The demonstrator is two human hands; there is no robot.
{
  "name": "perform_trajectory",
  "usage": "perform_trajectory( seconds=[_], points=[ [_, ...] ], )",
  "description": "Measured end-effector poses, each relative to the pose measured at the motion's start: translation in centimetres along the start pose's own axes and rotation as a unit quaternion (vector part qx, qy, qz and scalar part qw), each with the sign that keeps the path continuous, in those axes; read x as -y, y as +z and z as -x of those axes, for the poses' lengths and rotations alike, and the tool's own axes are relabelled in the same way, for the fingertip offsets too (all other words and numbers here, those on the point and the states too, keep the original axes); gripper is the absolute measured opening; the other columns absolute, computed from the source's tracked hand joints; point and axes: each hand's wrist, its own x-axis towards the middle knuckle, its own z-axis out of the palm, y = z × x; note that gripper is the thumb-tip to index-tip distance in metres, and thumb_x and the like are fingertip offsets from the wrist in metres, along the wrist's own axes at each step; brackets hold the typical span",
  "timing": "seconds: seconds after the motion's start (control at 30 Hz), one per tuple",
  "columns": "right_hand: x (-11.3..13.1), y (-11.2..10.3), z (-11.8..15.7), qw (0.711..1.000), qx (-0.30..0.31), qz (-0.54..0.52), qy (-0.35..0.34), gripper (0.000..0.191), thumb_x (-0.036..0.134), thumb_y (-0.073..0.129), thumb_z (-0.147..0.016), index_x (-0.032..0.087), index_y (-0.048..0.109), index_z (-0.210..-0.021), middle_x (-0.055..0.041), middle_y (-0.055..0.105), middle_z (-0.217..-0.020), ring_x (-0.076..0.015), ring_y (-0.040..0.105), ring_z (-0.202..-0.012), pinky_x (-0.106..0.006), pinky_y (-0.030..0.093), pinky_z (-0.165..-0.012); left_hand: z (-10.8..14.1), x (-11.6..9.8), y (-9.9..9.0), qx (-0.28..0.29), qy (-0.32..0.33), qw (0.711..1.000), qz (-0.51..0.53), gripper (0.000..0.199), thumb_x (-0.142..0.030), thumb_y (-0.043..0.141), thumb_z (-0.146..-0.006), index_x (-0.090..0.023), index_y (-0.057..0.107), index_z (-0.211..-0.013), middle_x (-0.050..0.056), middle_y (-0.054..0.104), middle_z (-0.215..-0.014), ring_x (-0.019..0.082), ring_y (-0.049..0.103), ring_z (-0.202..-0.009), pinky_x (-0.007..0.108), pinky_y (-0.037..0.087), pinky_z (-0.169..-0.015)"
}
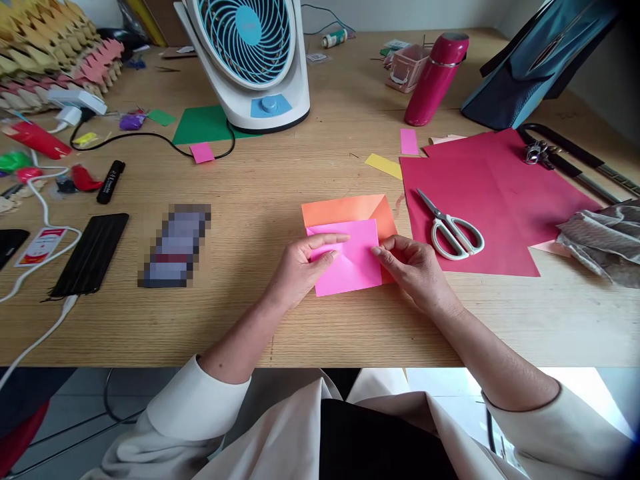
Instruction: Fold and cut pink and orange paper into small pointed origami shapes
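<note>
Between my hands is a pink square of paper (353, 267), raised a little over the table near its front edge. My left hand (305, 263) pinches its left side, with thumb and index finger lying across the front. At the right edge my right hand (413, 267) grips the same pink paper between thumb and fingers. Behind it lies an orange sheet of paper (340, 210), partly covered by the pink one and my right fingers. White-handled scissors (455, 233) rest on red paper (480, 193) just right of my right hand.
A white fan (270, 100) stands at the back on green paper (200, 125). To its right are a magenta flask (435, 80) and a blue bag (540, 67). On the left lie a blurred phone-like object (175, 247), a black pouch (90, 257) and white cables (45, 333).
</note>
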Motion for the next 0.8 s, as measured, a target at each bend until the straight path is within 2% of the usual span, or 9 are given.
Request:
perform_trajectory(
  seconds=[0.23,0.57,0.8],
  points=[
    [-0.12,0.02,0.2,1.0,0.009,0.013,-0.014,0.038,0.054,0.07,-0.083,0.019,0.062,-0.073,-0.001,0.06,-0.07,-0.0148,0.05,-0.065,-0.027,0.04,-0.06,0.14,-0.11,0.02,0.001,0.0,1.0,0.006,0.026,-0.023,0.065,-0.087,-0.025,0.076,-0.111,0.003,0.073,-0.121,0.023,0.064,-0.115,0.037,0.045,-0.105],
    [-0.4,0.12,0.28,0.999,0.002,0.02,-0.025,0.03,0.046,0.071,-0.086,0.019,0.062,-0.075,0.0,0.06,-0.071,-0.0144,0.049,-0.066,-0.028,0.038,-0.062,0.11,-0.14,-0.07,0.004,0.018,1.0,-0.017,0.025,-0.02,0.061,-0.089,-0.026,0.077,-0.107,0.002,0.075,-0.116,0.021,0.066,-0.11,0.034,0.048,-0.099],
    [-0.18,0.26,0.27,1.0,-0.003,0.014,-0.026,0.025,0.04,0.073,-0.085,0.019,0.062,-0.076,0.0001,0.062,-0.073,-0.0144,0.052,-0.068,-0.028,0.04,-0.064,-0.08,0.06,-0.03,0.01,-0.013,0.999,0.04,0.024,-0.023,0.065,-0.087,-0.024,0.077,-0.108,0.004,0.074,-0.118,0.024,0.065,-0.114,0.037,0.046,-0.103]
  ],
)
